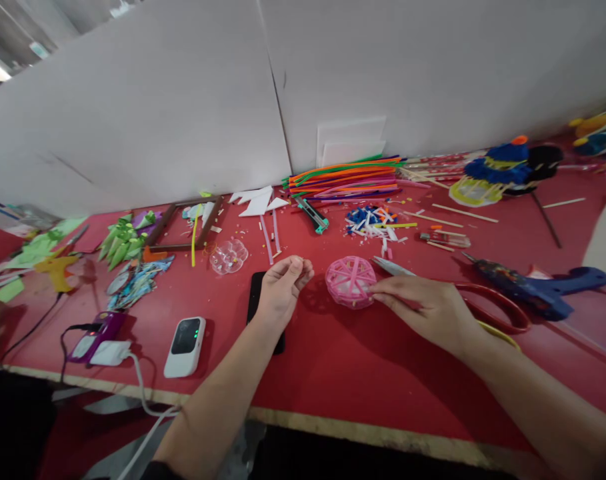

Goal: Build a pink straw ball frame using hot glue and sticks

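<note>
A round pink wheel-like craft piece with crossing spokes is held up just above the red table. My right hand pinches its right edge between thumb and fingers. To the left of it, my left hand is closed in a pinch, apart from the piece. Whatever lies between those fingertips, if anything, is too small to make out. Partly under my left hand and forearm lies a black phone. Red-handled scissors rest behind and beside my right hand, their blades partly hidden by it.
Behind are pipe cleaners, a green cutter and cut scraps. A blue glue gun lies right. On the left are a white device, a purple power strip and a yellow glue gun. Another person's arm shows far left.
</note>
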A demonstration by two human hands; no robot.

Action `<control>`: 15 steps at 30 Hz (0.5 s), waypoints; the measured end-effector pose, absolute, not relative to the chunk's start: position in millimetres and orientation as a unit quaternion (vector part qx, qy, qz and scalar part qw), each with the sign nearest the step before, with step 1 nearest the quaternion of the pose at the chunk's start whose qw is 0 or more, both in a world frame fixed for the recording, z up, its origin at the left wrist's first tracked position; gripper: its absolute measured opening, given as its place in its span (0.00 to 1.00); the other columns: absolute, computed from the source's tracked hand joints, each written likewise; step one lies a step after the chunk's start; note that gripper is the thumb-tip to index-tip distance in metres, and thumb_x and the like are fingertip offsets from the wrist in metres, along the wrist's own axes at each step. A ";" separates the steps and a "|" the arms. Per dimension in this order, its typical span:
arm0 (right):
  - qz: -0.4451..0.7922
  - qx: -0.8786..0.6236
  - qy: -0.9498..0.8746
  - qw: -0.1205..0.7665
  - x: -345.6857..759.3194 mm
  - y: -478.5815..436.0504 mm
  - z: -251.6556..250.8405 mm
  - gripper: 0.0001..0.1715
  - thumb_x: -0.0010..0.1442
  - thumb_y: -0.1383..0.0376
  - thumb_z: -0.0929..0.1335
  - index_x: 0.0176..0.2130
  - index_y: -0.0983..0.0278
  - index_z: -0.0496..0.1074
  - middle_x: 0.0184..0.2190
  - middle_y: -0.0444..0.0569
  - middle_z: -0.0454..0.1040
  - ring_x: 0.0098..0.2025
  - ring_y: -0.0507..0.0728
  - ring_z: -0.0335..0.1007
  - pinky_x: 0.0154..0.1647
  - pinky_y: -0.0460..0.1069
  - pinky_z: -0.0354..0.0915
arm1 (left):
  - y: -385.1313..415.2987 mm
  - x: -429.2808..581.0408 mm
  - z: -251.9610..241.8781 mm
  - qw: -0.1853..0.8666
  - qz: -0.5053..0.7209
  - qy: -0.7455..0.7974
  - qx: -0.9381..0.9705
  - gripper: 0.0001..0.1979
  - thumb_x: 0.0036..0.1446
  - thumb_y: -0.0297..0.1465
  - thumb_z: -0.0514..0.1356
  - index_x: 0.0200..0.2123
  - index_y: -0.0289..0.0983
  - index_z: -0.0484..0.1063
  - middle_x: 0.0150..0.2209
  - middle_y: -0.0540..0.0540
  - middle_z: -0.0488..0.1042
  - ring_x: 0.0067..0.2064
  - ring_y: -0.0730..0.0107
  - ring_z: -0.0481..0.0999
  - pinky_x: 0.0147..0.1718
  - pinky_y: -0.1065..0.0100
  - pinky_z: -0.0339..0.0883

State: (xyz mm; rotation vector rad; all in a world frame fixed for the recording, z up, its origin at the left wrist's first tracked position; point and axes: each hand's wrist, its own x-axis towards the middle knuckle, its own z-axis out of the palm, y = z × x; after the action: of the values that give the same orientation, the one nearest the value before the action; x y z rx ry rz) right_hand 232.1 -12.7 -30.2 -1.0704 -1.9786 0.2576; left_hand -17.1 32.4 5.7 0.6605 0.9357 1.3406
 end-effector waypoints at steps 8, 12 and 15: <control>0.122 -0.412 -0.797 0.424 229.8 -12.3 -20.2 0.11 0.68 0.64 0.68 0.43 0.56 0.82 0.37 0.45 0.86 0.38 0.57 0.84 0.44 0.52 0.80 | 36.6 -18.3 7.5 0.620 0.608 0.394 0.302 0.15 0.54 0.35 0.73 0.28 0.39 0.68 0.27 0.56 0.72 0.34 0.75 0.78 0.43 0.69 0.73; 0.109 -0.409 -0.802 0.422 228.6 -12.5 -19.1 0.12 0.69 0.65 0.67 0.43 0.57 0.82 0.36 0.46 0.86 0.39 0.57 0.84 0.42 0.51 0.80 | 44.1 -21.2 13.8 0.595 0.623 0.400 0.313 0.18 0.57 0.35 0.71 0.26 0.40 0.64 0.24 0.56 0.67 0.30 0.76 0.73 0.37 0.73 0.68; 0.101 -0.399 -0.804 0.428 228.1 -11.7 -21.1 0.12 0.69 0.66 0.67 0.43 0.58 0.81 0.37 0.46 0.86 0.40 0.57 0.84 0.44 0.52 0.80 | 50.2 -20.9 27.9 0.574 0.632 0.399 0.335 0.19 0.57 0.35 0.70 0.25 0.40 0.63 0.23 0.55 0.66 0.30 0.75 0.72 0.35 0.73 0.66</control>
State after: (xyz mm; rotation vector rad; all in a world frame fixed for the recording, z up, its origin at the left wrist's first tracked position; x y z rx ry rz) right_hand 228.1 -11.7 -21.1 -0.9975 -2.0080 0.2533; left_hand -20.9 50.2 27.9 0.7843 0.9353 1.4797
